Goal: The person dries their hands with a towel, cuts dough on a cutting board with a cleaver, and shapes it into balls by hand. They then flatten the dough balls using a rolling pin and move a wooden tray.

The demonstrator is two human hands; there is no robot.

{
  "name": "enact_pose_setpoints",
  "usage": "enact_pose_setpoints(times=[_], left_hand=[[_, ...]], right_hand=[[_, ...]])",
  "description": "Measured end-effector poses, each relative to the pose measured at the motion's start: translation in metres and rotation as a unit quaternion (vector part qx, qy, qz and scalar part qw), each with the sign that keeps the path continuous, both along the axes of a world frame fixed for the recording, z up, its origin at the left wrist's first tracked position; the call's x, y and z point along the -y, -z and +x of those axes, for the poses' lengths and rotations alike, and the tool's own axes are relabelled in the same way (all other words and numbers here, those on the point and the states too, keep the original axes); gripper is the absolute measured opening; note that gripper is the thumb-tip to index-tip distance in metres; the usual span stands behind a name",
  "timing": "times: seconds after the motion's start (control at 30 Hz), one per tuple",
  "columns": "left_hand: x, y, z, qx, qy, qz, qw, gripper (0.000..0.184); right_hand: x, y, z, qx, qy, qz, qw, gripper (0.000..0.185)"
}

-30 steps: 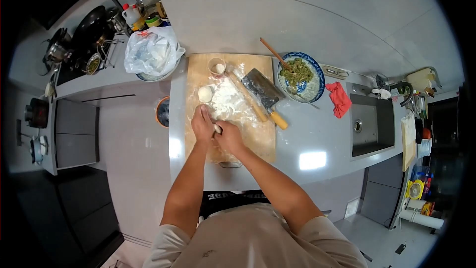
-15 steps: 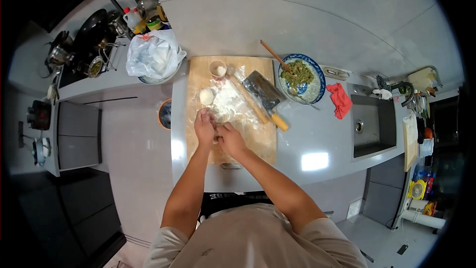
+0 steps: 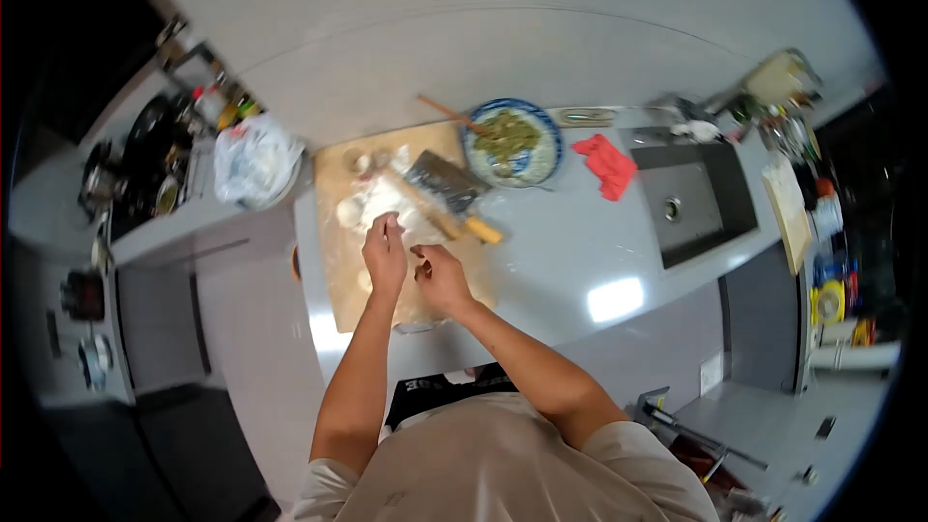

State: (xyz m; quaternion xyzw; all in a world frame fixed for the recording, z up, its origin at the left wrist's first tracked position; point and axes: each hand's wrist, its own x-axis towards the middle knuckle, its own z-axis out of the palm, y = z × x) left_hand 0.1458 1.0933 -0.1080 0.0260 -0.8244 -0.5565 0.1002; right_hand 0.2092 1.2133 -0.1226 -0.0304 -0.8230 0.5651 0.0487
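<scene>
My left hand (image 3: 385,256) is above the floured wooden board (image 3: 333,256), its fingers stretched away from me and nothing visible in them. My right hand (image 3: 441,276) is beside it, fingers bent and apart from the thumb, with a small gap between the two hands. Left of my left hand rests a round dough ball (image 3: 349,212). A second pale lump of dough (image 3: 365,280) shows partly beside my left wrist. Loose white flour (image 3: 385,199) covers the board beyond my fingers. A rolling pin (image 3: 422,205) lies against a cleaver (image 3: 440,181) with a yellow handle. The picture is blurred.
A small cup (image 3: 357,162) stands at the board's back. Right of it is a blue-rimmed bowl (image 3: 554,162) of green filling with chopsticks. A red cloth (image 3: 606,166) lies before the sink (image 3: 710,203). A white plastic bag (image 3: 253,159) sits at left.
My hands were close together over the board; now they have come apart. The camera view has turned and shifted, so the board appears further left and tilted. The second dough lump has come into view.
</scene>
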Motion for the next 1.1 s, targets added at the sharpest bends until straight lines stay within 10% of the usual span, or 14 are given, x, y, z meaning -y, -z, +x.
enact_pose_setpoints(times=[0.6, 1.1], left_hand=[[-0.493, -0.043, 0.200, 0.064, 0.475, 0.074, 0.874, 0.024], [-0.972, -0.031, 0.359, 0.142, 0.539, 0.095, 0.825, 0.028]], right_hand=[[-0.405, -0.056, 0.269, -0.075, 0.504, 0.013, 0.860, 0.025], [-0.876, -0.091, 0.464, -0.060, 0.556, 0.053, 0.827, 0.025]])
